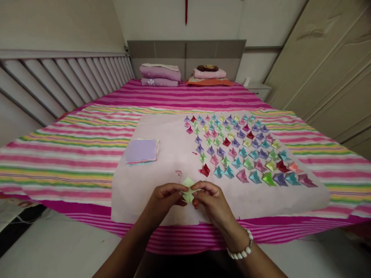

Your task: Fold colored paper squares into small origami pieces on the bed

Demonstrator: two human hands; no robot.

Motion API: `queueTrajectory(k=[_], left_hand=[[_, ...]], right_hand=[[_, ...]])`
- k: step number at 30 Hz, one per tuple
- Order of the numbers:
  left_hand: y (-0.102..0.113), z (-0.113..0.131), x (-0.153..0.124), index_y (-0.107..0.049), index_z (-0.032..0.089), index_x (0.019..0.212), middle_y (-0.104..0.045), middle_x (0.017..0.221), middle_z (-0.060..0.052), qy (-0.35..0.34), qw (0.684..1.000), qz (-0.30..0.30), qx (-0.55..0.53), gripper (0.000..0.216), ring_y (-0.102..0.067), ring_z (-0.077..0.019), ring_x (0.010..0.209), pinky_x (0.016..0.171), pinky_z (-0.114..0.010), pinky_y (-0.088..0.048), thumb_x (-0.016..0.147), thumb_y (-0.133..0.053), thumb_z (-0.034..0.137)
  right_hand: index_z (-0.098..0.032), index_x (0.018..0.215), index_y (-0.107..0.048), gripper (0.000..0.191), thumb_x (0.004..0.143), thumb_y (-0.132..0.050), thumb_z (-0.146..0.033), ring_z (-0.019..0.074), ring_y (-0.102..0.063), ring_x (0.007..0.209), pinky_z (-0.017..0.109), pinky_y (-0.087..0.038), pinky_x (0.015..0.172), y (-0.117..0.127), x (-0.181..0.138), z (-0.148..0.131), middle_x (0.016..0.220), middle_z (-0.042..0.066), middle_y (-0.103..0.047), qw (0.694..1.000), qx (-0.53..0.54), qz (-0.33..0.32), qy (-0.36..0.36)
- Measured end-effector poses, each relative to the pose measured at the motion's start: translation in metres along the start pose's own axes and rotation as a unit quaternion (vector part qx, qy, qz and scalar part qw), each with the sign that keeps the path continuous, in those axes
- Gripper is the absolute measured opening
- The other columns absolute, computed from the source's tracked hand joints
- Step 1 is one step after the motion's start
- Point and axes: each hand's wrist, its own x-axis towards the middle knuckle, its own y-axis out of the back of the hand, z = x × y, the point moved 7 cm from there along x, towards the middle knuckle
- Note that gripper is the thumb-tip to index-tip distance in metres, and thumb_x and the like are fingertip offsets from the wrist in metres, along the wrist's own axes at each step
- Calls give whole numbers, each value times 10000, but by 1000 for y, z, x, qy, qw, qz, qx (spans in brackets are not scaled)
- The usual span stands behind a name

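My left hand and my right hand pinch a small light-green folded paper piece between their fingertips, just above the near edge of a pale pink sheet spread on the bed. A white bead bracelet circles my right wrist. Right of and beyond my hands, several small folded paper shapes in many colours lie in rows on the sheet. A stack of square papers, lilac on top, rests at the sheet's left edge.
The bed carries a pink, yellow and green striped cover. Folded pillows and a soft toy sit at the headboard. A slatted wall panel runs on the left, wardrobe doors on the right.
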Motion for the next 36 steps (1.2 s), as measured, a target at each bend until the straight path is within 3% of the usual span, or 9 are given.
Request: queueTrajectory(k=[5, 10, 14, 17, 25, 27, 31, 36], left_hand=[[-3, 2, 0, -758, 171, 823, -740, 769, -27, -11, 1000, -11, 8, 190, -662, -146, 718, 727, -278, -548, 698, -734, 312], [-1, 0, 1, -741, 165, 739, -709, 652, -8, -31, 997, 43, 51, 141, -629, -120, 639, 610, -211, -502, 641, -777, 261], [-4, 1, 0, -731, 172, 748, -667, 568, 13, -58, 994, 57, 73, 130, -602, -110, 570, 554, -203, -479, 649, -760, 251], [-4, 4, -2, -736, 185, 786, -693, 617, 8, -85, 991, 62, 84, 118, -618, -117, 597, 579, -211, -500, 689, -723, 250], [3, 10, -3, -718, 201, 971, -736, 865, -29, -128, 982, 54, 124, 210, -656, -144, 723, 678, -257, -543, 830, -584, 279], [2, 8, -1, -673, 191, 1064, -733, 870, -37, -117, 988, 56, 83, 284, -666, -150, 736, 678, -260, -546, 798, -629, 279], [-2, -5, 3, -542, 179, 1201, -731, 839, -33, -76, 994, 79, -26, 634, -693, -174, 766, 728, -288, -549, 620, -792, 218], [-6, -32, 6, -672, 129, 875, -724, 796, -46, 31, 989, 94, -106, 325, -670, -141, 741, 726, -254, -532, 634, -797, 309]], right_hand=[[-179, 763, -708, 93, 699, -653, -139, 95, -579, 457, 196, -467, 512, 0, -2, -4, 504, -12, -666, 1000, 3, -12, 3], [-170, 811, -701, 98, 763, -674, -251, 119, -603, 543, 240, -487, 568, -3, -2, -4, 596, 5, -672, 999, -23, -44, 7], [-179, 757, -688, 167, 652, -796, -250, 97, -554, 522, 216, -447, 526, 0, 1, -5, 585, -26, -636, 997, -68, 3, 28], [-188, 771, -691, 204, 624, -816, -253, 100, -548, 557, 221, -436, 544, 2, 3, -7, 605, -34, -620, 995, -86, 22, 44], [-219, 1142, -638, 518, 650, -795, -245, 122, -599, 574, 267, -468, 596, 6, 2, -8, 648, -44, -646, 997, -72, 8, 28], [-212, 1182, -609, 550, 662, -785, -248, 124, -607, 566, 276, -476, 608, 8, 3, -8, 640, -44, -653, 997, -68, 15, 30], [-192, 1206, -572, 566, 681, -775, -250, 131, -614, 558, 288, -487, 625, 11, 2, -11, 605, -53, -648, 995, -64, 52, 54], [-201, 1206, -553, 574, 684, -783, -254, 136, -622, 582, 289, -494, 637, 12, 0, -6, 623, -53, -651, 992, -57, 91, 73]])
